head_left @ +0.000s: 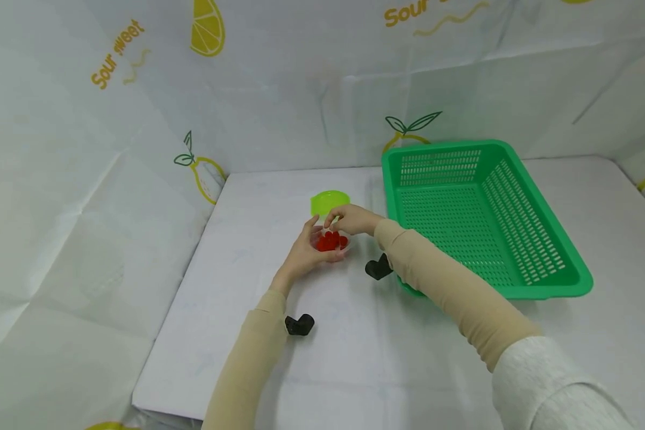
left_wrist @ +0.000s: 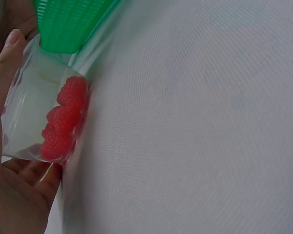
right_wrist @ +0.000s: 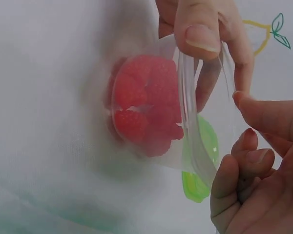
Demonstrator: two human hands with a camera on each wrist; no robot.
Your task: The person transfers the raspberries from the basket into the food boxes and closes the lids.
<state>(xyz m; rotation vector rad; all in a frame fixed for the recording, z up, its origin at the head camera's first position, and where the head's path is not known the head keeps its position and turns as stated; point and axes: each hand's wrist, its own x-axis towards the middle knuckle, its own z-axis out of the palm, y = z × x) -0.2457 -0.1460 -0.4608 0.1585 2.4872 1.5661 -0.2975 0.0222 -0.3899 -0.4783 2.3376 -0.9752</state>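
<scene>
A clear plastic tub [left_wrist: 31, 105] holding several red raspberries [head_left: 330, 242] rests on the white table. My left hand [head_left: 305, 255] grips the tub around its side, with the thumb across the near side and the fingers around the far side. My right hand [head_left: 357, 220] is at the tub's open rim, its thumb and fingers pinching the edge of a thin clear lid [right_wrist: 229, 73]. In the right wrist view the raspberries [right_wrist: 144, 100] lie together at the tub's bottom. The lid's outline is faint and partly hidden by fingers.
A small lime-green dish [head_left: 330, 200] stands just behind the tub. To the right, a large green plastic basket [head_left: 548, 233] sits beside my right forearm. Black camera mounts [head_left: 300, 325] stick out from both wrists. A lemon-printed sheet [head_left: 279, 89] hangs behind the table.
</scene>
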